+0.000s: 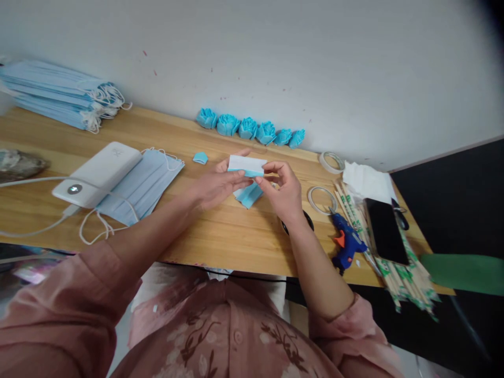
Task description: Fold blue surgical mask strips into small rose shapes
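Note:
A small rectangular piece of mask fabric [247,164], white with a blue lower edge, is held above the table between both hands. My left hand [222,181] supports its left side, with thumb and fingers closed around it. At its right end, my right hand [281,189] pinches it between thumb and fingers. Just below lies a blue and white fabric piece [249,195] on the table. A small folded blue piece [200,158] rests to the left of the hands.
Blue fabric flowers [248,127] line the wall. Masks [55,92] are stacked at back left, near a white power bank [96,176] on more masks. At right are tape rolls [322,200], a blue glue gun [346,241], wrapped sticks [405,286] and a phone [386,231].

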A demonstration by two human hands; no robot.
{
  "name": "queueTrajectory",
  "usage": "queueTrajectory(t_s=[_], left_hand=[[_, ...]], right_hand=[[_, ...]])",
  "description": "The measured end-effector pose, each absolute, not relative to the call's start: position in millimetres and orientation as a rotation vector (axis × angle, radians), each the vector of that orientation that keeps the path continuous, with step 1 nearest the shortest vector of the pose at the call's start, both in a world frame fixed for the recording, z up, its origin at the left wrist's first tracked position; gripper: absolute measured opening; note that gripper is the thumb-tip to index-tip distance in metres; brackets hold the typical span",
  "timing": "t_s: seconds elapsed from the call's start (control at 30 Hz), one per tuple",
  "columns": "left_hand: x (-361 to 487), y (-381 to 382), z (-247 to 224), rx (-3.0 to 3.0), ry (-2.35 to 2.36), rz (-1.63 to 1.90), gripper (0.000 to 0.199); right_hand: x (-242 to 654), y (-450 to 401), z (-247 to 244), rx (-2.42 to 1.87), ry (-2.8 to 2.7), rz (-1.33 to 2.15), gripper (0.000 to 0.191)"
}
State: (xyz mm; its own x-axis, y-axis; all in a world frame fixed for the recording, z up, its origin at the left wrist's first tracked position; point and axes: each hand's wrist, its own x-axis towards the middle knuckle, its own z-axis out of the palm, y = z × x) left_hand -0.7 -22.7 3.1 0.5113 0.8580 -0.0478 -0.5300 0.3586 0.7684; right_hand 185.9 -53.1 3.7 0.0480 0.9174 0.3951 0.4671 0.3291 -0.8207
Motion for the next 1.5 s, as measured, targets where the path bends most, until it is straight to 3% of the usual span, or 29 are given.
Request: queueTrajectory(t_s=[0.3,0.6,0.97,1.5], left_hand=[[0,-24,5,0.747,0.482,0.941,0.071],[0,-24,6,0.746,0.497,0.910,0.079],[1,-23,18,0.644,0.664,0.948,0.023],[0,-22,14,0.688,0.671,0.849,0.019]], right_hand=[[187,-57,8,-1.249,-1.674,0.482,0.020],[187,-55,5,-1.283,-1.633,0.513,0.011],[185,-56,8,-1.303,-1.569,0.590,0.012],[184,-56,11,-1.318,-1.529,0.587,0.007]])
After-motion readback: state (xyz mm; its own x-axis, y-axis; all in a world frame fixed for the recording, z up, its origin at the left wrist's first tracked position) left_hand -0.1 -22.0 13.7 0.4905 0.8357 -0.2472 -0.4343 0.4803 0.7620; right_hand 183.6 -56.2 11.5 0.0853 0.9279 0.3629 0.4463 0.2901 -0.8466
